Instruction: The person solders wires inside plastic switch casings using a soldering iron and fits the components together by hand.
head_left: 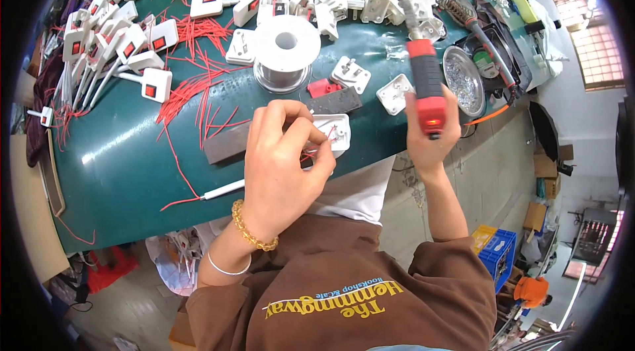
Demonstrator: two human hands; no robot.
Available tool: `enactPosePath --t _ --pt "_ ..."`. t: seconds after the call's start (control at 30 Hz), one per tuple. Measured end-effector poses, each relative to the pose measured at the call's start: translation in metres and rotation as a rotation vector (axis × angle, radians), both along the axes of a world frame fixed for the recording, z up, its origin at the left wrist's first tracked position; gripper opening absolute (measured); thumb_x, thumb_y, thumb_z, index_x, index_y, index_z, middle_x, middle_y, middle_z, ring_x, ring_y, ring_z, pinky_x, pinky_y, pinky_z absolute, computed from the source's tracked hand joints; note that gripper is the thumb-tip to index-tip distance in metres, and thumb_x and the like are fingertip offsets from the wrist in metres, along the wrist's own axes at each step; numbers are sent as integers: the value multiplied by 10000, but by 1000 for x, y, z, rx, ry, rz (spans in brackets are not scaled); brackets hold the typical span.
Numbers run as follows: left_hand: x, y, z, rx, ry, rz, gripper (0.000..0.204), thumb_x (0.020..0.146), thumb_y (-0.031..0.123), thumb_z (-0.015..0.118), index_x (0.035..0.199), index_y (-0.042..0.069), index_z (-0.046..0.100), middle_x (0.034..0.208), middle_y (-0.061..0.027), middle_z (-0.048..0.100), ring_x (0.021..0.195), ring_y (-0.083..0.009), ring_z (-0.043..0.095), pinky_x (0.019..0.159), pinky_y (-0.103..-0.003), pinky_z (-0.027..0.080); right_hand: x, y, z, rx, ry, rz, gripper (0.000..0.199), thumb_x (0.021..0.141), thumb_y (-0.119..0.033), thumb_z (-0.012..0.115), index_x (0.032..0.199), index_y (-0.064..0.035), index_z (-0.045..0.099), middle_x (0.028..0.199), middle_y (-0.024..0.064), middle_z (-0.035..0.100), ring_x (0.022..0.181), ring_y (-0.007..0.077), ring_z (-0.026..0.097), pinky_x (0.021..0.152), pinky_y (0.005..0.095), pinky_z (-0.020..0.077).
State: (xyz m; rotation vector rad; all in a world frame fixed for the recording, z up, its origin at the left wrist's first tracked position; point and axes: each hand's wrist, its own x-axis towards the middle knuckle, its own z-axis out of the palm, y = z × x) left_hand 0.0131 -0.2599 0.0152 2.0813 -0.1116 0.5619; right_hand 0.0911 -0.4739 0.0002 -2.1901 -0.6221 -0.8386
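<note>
Head: hands (283, 162) at screwdriver (426, 77), white casing (341, 134)

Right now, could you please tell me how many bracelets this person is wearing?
2: a yellow beaded bracelet behind the left hand, and a thin white bracelet farther back from that hand. None seems hidden; the right wrist looks bare.

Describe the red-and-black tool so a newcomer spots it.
At the near edge of the green table, find the person's right hand. The tool in it points away from the person, left of the round metal dish. Its red body, black middle and glowing red light set it apart from nearby white housings.
</note>
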Motion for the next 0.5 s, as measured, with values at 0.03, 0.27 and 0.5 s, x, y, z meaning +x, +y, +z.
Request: enactPosePath --t 0.03,0.27,0.5 --pt "0 1 1 4 2 -13 132 653 3 696 704 16 575 932 -91 530 837 -270 500 716 -364 433 -2 -16 -12 100 115 -55 438 728 60 718 1128 45 540 897 120 652 783 153 643 741 250 496" --pt "-6 3 0 12 25 -21 138 679 32 720 739 10 597 947 -98 536 861 -278 513 735 -363 440 3 -25 3 -166 -23 162 377 846 -10 622 1202 44 513 1148 168 620 990 228 624 863 337 487" --pt "-17 13 18 358 65 -190 495 602 95 779 1055 33 590 1104 -131 535 966 -291 526 789 -388 451 -3 -22 1 -4 34 111 413 774 -12 698 1149 63 541 997 166 654 844 194 644 787 322 512"
